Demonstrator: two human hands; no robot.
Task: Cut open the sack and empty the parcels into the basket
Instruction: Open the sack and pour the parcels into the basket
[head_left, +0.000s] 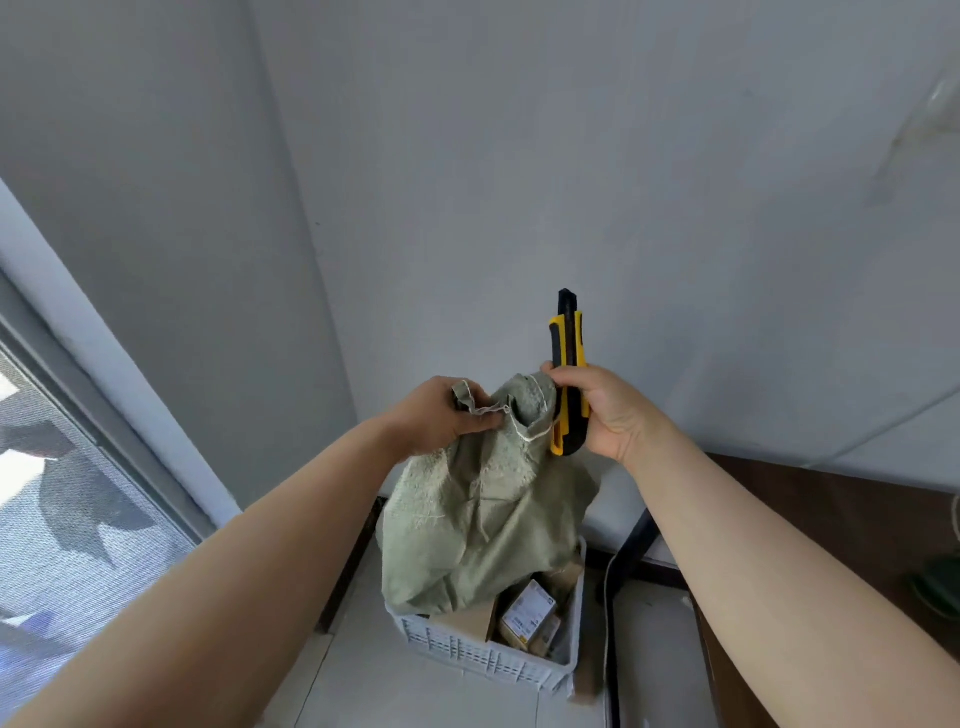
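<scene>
A pale green woven sack (483, 525) hangs upside down over a white slatted plastic basket (483, 652) on the floor. My left hand (441, 415) grips one corner of the sack's upper edge. My right hand (605, 410) pinches the other corner and also holds a yellow and black utility knife (569, 364), its tip pointing up. No blade shows. Brown cardboard parcels (530, 613) with labels lie in the basket under the sack's lower end, which rests in the basket.
Grey walls meet in a corner behind the basket. A window with a screen (67, 499) is on the left. A dark wooden table (852, 525) with a black leg (631, 545) stands at the right, with a dark green object (937, 587) on it.
</scene>
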